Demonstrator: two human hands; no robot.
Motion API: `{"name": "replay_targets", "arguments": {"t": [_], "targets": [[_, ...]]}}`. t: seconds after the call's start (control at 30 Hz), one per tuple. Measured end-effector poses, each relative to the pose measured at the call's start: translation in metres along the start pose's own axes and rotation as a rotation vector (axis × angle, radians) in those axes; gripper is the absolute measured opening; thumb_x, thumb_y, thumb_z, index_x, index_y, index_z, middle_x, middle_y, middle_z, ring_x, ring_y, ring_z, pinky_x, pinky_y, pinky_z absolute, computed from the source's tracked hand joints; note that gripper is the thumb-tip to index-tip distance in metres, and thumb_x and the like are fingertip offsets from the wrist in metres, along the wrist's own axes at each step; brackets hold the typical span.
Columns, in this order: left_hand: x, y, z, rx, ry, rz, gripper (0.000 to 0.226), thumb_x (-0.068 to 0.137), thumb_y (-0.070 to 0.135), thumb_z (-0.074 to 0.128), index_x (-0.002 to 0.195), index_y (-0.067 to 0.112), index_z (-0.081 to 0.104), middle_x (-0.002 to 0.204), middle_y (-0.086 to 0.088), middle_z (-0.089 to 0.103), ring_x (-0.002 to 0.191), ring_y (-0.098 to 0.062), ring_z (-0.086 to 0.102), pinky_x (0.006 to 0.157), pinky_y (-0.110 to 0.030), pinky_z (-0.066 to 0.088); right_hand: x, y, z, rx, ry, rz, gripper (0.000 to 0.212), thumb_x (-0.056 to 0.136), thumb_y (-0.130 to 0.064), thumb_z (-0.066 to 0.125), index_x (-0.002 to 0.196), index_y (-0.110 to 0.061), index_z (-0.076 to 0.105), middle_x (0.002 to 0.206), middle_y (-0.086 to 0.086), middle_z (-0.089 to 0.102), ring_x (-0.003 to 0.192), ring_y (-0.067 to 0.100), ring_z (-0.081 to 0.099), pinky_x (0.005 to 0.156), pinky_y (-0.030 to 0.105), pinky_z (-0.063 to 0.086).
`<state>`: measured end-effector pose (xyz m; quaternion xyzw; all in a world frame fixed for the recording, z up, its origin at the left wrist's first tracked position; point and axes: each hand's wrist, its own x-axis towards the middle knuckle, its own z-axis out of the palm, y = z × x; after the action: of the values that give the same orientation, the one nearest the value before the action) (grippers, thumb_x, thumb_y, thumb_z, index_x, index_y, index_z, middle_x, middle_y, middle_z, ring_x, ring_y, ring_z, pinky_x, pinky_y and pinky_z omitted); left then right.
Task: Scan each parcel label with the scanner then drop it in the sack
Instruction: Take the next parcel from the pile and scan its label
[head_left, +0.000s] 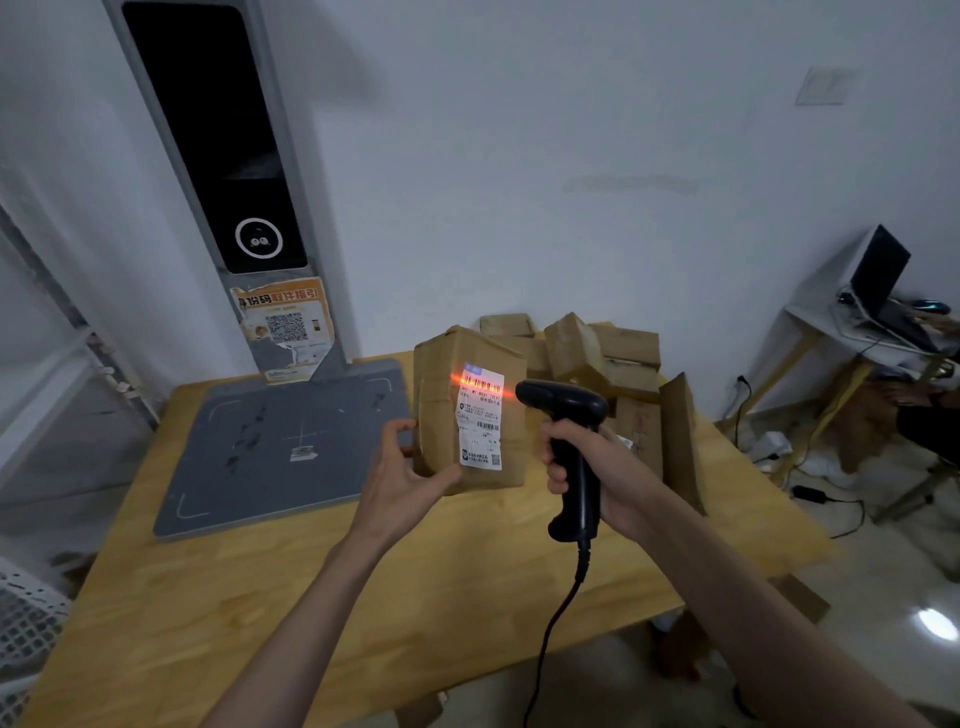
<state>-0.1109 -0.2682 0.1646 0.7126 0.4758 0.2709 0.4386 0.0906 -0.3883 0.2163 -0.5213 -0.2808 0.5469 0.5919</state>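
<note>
A brown cardboard parcel (441, 400) stands upright above the wooden table (208, 597), held at its lower left edge by my left hand (402, 467). Its white label (480, 421) faces me, and a red scan line crosses the barcode near the label's top. My right hand (576, 462) grips the handle of a black handheld scanner (569, 441), whose head points at the label from the right. The scanner's cable (550, 634) hangs down off the table's front. No sack is in sight.
A pile of several more brown parcels (602, 358) lies at the back right of the table. A grey scanning platform (280, 441) with a tall column (234, 182) fills the left. A white mesh basket (26, 634) sits at the far left, a cluttered side desk (872, 332) at the right.
</note>
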Motion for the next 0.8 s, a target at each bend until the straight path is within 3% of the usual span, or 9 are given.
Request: {"name": "replay_targets", "arguments": {"t": [0.13,0.23,0.3,0.37,0.47,0.57,0.67,0.73,0.8], "targets": [[-0.003,0.013,0.024,0.009,-0.061,0.000,0.075,0.075,0.041,0.081,0.132,0.037,0.031,0.122,0.004,0.057,0.081,-0.003,0.065,0.067,-0.024,0.046,-0.012,0.007,-0.030,-0.022,0.138,0.008,0.028,0.093,-0.010,0.067,0.119,-0.005,0.059,0.078,0.008,0.064,0.065,0.016,0.056,0.059,0.029,0.048],[-0.006,0.023,0.050,0.023,-0.129,0.002,0.071,0.076,0.044,0.079,0.128,0.040,0.031,0.117,0.006,0.058,0.091,-0.009,0.064,0.068,-0.025,0.045,-0.025,0.016,-0.060,-0.072,0.258,0.004,0.040,0.089,-0.011,0.073,0.127,-0.006,0.061,0.095,0.007,0.070,0.085,0.019,0.065,0.066,0.030,0.056],[-0.010,0.029,0.071,0.030,-0.194,-0.011,0.070,0.074,0.050,0.077,0.126,0.043,0.031,0.115,0.008,0.059,0.094,-0.012,0.065,0.076,-0.033,0.049,-0.037,0.024,-0.083,-0.074,0.360,0.000,0.033,0.092,-0.011,0.071,0.124,-0.007,0.063,0.111,0.009,0.069,0.104,0.023,0.066,0.082,0.038,0.060],[-0.017,0.035,0.095,0.038,-0.262,-0.031,0.069,0.071,0.055,0.074,0.125,0.044,0.031,0.114,0.008,0.059,0.098,-0.014,0.064,0.084,-0.039,0.051,-0.055,0.031,-0.105,-0.106,0.428,0.018,0.016,0.094,-0.010,0.067,0.109,-0.010,0.067,0.106,0.008,0.065,0.106,0.024,0.062,0.094,0.042,0.055],[-0.036,0.046,0.137,0.047,-0.372,-0.050,0.063,0.075,0.051,0.071,0.125,0.042,0.033,0.112,0.007,0.060,0.098,-0.013,0.063,0.082,-0.036,0.051,-0.090,0.042,-0.136,-0.173,0.536,0.076,0.004,0.092,-0.011,0.066,0.095,-0.011,0.067,0.090,0.008,0.057,0.090,0.024,0.054,0.083,0.037,0.045],[-0.061,0.055,0.181,0.073,-0.487,-0.067,0.056,0.081,0.047,0.069,0.125,0.039,0.036,0.108,0.008,0.064,0.093,-0.014,0.067,0.085,-0.038,0.054,-0.129,0.057,-0.165,-0.159,0.619,0.136,0.012,0.090,-0.012,0.066,0.100,-0.006,0.069,0.091,0.011,0.061,0.088,0.026,0.056,0.079,0.037,0.044],[-0.088,0.061,0.224,0.105,-0.586,-0.047,0.054,0.083,0.049,0.068,0.126,0.037,0.038,0.105,0.006,0.068,0.089,-0.013,0.068,0.087,-0.040,0.056,-0.168,0.076,-0.194,-0.081,0.683,0.146,0.016,0.092,-0.008,0.064,0.107,-0.009,0.069,0.088,0.004,0.067,0.083,0.018,0.062,0.069,0.027,0.047],[-0.106,0.065,0.248,0.141,-0.627,-0.033,0.052,0.085,0.050,0.066,0.126,0.037,0.038,0.108,0.004,0.068,0.086,-0.011,0.068,0.083,-0.036,0.055,-0.193,0.087,-0.212,-0.040,0.731,0.148,0.021,0.093,-0.006,0.063,0.114,-0.009,0.067,0.083,-0.002,0.069,0.075,0.012,0.064,0.061,0.022,0.049],[-0.123,0.069,0.271,0.168,-0.683,-0.038,0.056,0.084,0.055,0.064,0.130,0.035,0.040,0.113,0.002,0.066,0.086,-0.010,0.067,0.080,-0.032,0.055,-0.219,0.096,-0.225,0.000,0.778,0.176,0.016,0.093,-0.003,0.062,0.107,-0.008,0.068,0.078,-0.002,0.069,0.069,0.010,0.065,0.059,0.022,0.049]]}}
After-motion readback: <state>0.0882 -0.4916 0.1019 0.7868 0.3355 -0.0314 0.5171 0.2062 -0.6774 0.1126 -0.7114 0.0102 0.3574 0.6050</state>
